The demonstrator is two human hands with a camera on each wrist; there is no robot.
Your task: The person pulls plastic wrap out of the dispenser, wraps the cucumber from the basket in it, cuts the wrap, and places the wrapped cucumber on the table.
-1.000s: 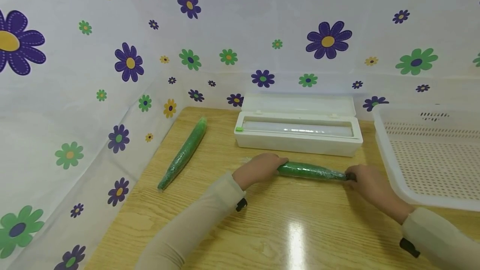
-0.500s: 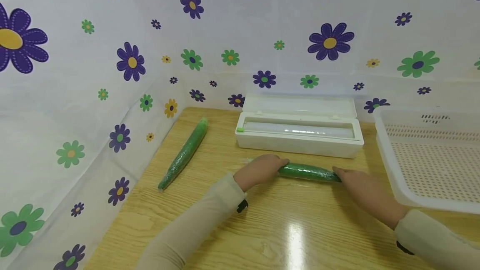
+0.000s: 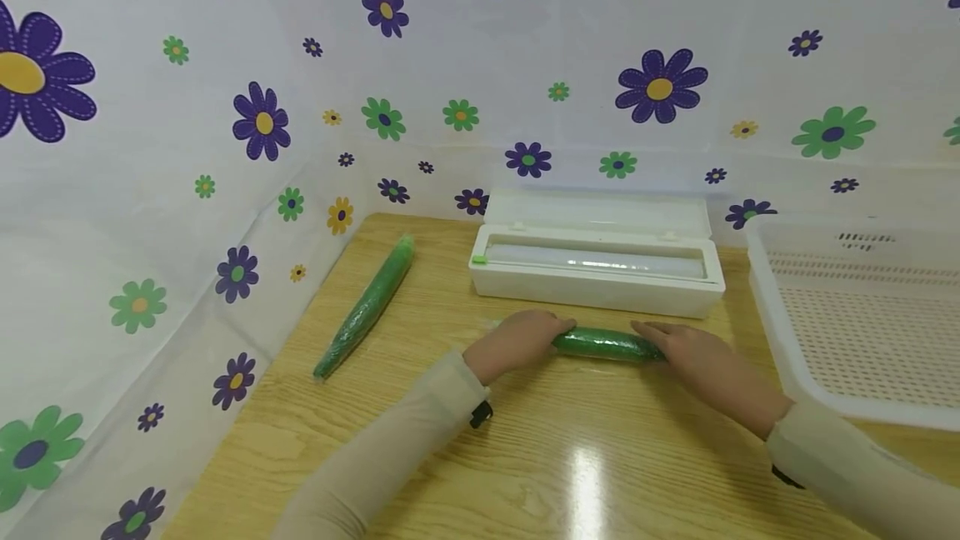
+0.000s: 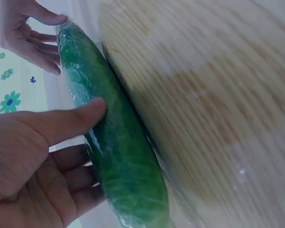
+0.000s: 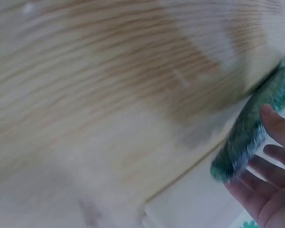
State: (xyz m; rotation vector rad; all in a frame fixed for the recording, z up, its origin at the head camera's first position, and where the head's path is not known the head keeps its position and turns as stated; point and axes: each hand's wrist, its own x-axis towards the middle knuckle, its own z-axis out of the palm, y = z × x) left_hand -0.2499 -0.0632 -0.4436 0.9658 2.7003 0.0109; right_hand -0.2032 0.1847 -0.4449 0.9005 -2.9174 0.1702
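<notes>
A green cucumber (image 3: 607,344) wrapped in clear cling film lies crosswise before me on the wooden table. My left hand (image 3: 517,345) grips its left part; in the left wrist view the thumb presses on the wrapped cucumber (image 4: 123,147) and the fingers curl at its far side. My right hand (image 3: 712,363) holds the tapered right part. The right wrist view has that thumb on top of the filmed cucumber (image 5: 249,126) with fingers beneath. Another wrapped cucumber (image 3: 367,307) rests at a slant to the left. Its film looks snug.
Behind my hands stands a white cling film box (image 3: 592,290), lid up, with a film roll (image 3: 600,258) inside. To the right is a white perforated plastic basket (image 3: 798,373). A flower-patterned cloth (image 3: 450,48) covers the back and left side.
My right hand has moved left along the cucumber, from its dark tip to further up its body. The left hand has kept its grip in nearly the same place.
</notes>
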